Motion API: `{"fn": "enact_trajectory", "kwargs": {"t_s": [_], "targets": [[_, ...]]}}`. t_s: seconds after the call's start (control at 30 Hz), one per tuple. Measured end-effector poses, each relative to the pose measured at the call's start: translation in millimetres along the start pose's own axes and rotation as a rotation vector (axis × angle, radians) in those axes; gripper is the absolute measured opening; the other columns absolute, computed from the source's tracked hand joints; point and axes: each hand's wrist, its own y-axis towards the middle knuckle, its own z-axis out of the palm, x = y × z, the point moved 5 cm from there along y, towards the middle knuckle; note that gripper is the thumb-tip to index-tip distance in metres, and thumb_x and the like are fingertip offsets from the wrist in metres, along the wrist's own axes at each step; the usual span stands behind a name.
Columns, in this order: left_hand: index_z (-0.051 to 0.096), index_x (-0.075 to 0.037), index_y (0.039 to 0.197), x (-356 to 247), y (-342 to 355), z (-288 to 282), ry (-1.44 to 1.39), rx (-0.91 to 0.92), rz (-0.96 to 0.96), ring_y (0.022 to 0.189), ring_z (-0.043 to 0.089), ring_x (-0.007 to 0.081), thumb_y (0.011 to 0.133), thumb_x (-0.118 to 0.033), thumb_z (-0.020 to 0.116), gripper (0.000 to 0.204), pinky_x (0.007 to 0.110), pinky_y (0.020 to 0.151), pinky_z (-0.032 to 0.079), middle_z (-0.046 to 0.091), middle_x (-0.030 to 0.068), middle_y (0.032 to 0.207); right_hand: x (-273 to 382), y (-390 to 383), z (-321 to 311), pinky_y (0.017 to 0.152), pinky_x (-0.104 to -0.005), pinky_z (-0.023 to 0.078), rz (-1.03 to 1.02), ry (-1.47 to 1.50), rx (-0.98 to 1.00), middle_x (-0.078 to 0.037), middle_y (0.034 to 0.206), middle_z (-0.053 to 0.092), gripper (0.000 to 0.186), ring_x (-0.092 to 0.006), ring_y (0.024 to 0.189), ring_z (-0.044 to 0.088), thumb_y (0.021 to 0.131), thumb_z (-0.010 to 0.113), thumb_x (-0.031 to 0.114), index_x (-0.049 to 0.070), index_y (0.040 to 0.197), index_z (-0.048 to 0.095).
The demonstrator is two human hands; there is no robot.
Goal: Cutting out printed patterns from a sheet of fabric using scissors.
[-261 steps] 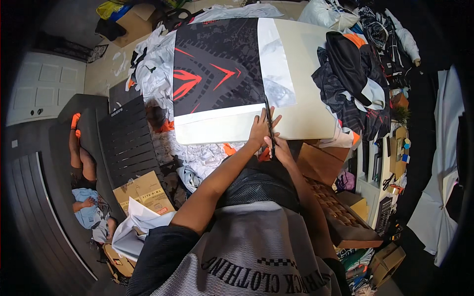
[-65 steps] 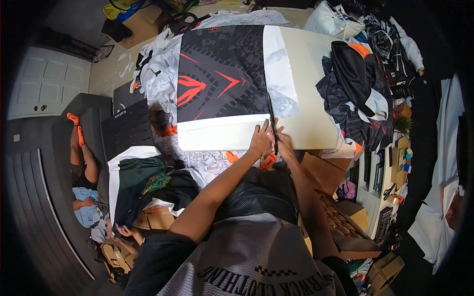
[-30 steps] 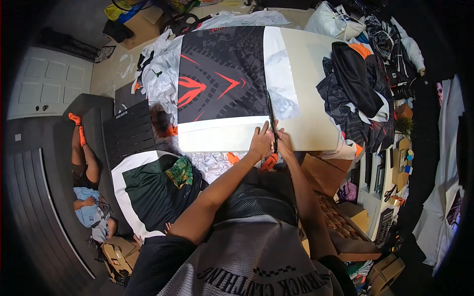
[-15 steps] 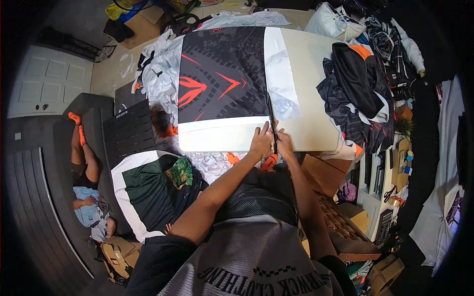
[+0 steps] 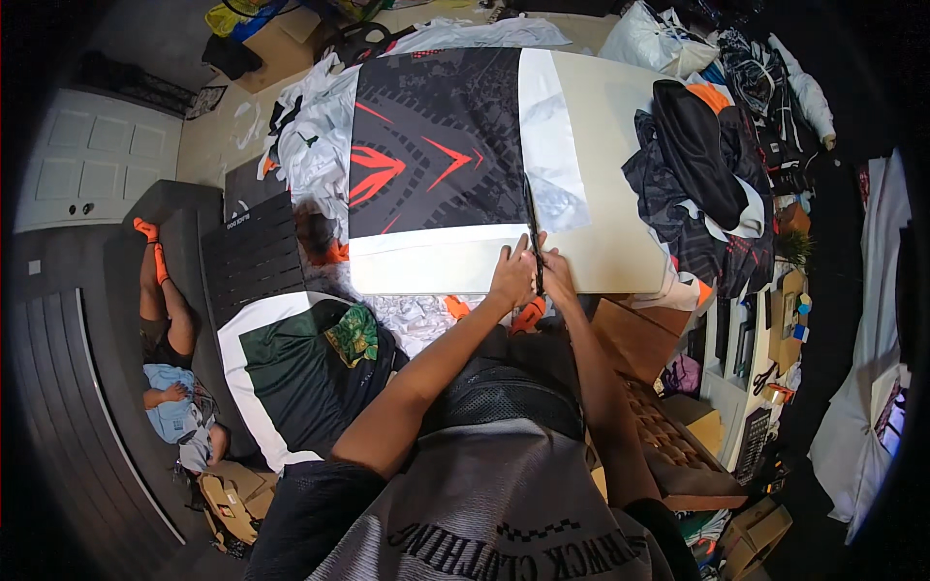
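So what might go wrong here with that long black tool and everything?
The long black tool lies along the edge of the dark printed fabric, so a slip might snag it. The heap of dark clothes seems to overhang the right end of the table, so it might slide off.

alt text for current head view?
From above, a person's left hand and right hand meet at a long, thin dark tool by the lower right corner of a black-and-red printed fabric panel on a cream table. Dark garments are heaped at the table's right; another person is on a gray sofa at far left.
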Motion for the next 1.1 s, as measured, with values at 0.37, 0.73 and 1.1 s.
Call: {"fn": "enact_trajectory", "kwargs": {"t_s": [0.37,0.73,1.1], "targets": [[0.050,-0.013,0.131,1,-1,2,-0.041,0.038,-0.011,0.133,0.031,0.0358,0.077,-0.034,0.057,0.059,0.045,0.092,0.031,0.040,0.0134,0.142,-9,-3,0,0.046,-0.0231,0.035,0.080,0.106,-0.004,-0.001,0.060,0.051,0.037,-0.0105,0.047,0.046,0.090,0.064,0.038,0.007,0.070,0.057],[0.029,-0.021,0.149,22,-6,-14,-0.265,0.027,0.094,0.130,0.035,0.0328,0.082,-0.041,0.055,0.074,0.043,0.092,0.032,0.025,0.0082,0.154,-19,-58,-35,0.046,-0.0262,0.038,0.070,-0.121,-0.139,-0.002,0.055,0.051,0.042,-0.0131,0.045,0.044,0.088,0.065,0.041,0.006,0.068,0.056],[0.046,-0.010,0.137,86,0,-29,-0.644,0.019,0.148,0.118,0.049,0.0314,0.086,-0.028,0.053,0.054,0.041,0.092,0.038,0.047,0.0089,0.140,0,-1,-43,0.061,-0.0445,0.047,-0.091,-1.017,-0.542,-0.017,0.071,0.058,0.038,-0.0379,0.065,0.058,0.077,0.072,0.035,0.001,0.077,0.056]]}}
